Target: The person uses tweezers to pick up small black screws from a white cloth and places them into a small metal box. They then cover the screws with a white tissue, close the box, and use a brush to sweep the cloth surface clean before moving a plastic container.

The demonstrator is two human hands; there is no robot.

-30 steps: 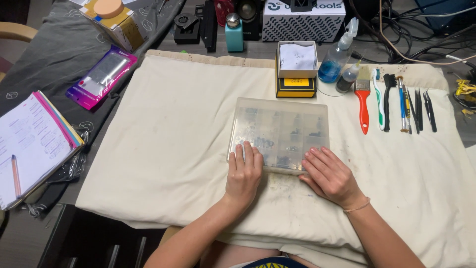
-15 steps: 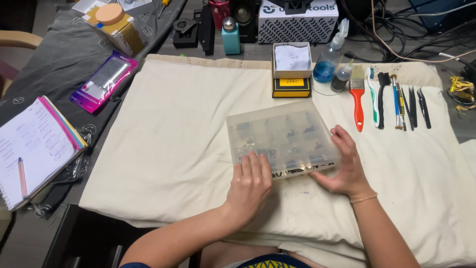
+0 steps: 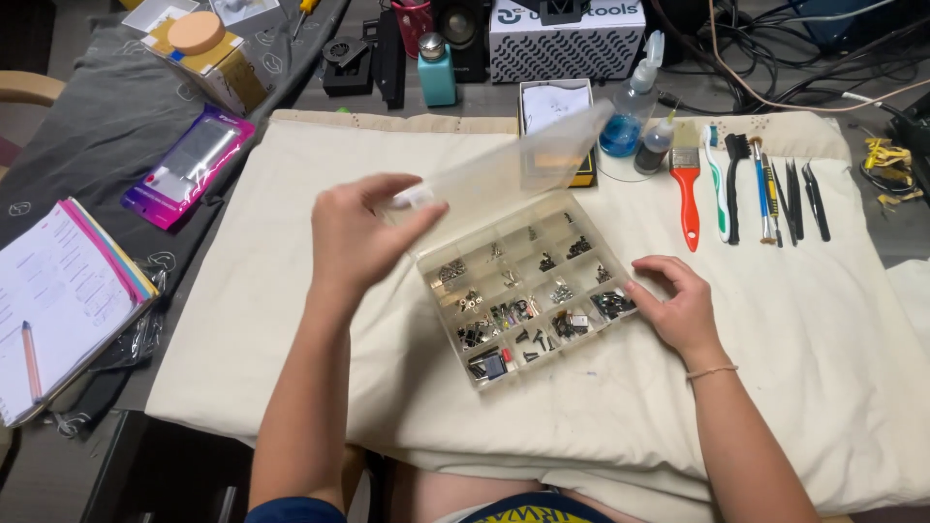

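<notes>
A clear plastic compartment box point(image 3: 528, 291) lies on a cream cloth point(image 3: 291, 320). Its cells hold several small screws and dark parts. My left hand point(image 3: 356, 237) grips the front corner of the clear lid point(image 3: 513, 165), which is swung up and back over the box. My right hand point(image 3: 676, 302) rests against the box's right edge, fingers curled on its corner.
A red-handled brush point(image 3: 686, 184), toothbrush, and tweezers point(image 3: 804, 199) lie in a row on the right. A blue-liquid bottle point(image 3: 625, 121), a small yellow-based box and a teal dispenser point(image 3: 436, 70) stand behind. A notebook with pen point(image 3: 48, 310) lies left.
The box was closed under both hands. Now my left hand has lifted the lid open, showing the compartments; my right hand has moved to the box's right edge.
</notes>
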